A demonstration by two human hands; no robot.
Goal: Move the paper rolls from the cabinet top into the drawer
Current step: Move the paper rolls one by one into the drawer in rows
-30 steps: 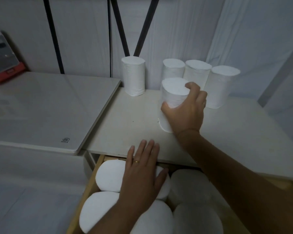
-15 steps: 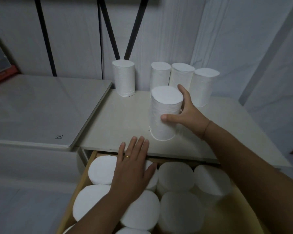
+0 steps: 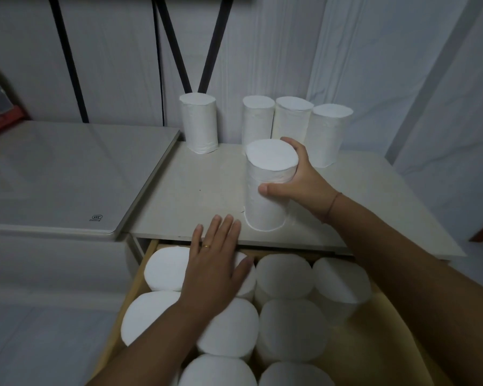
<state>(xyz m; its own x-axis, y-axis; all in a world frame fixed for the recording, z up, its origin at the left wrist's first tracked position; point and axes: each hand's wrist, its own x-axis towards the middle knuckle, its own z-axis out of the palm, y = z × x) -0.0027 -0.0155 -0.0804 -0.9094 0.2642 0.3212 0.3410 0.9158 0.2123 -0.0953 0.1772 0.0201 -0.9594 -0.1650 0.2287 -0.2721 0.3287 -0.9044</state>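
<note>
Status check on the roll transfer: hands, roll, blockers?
Right hand grips front roll, upright near cabinet top front edge. Left hand flat on drawer rolls. Four back rolls not yet moved. Drawer open, bare space on its right.

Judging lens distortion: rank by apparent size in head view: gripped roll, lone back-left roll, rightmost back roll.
1. Gripped roll, though nearest the camera.
2. Rightmost back roll and lone back-left roll look alike.

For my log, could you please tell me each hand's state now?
Left hand: open, flat over a drawer roll.
Right hand: grips the front roll.
</note>
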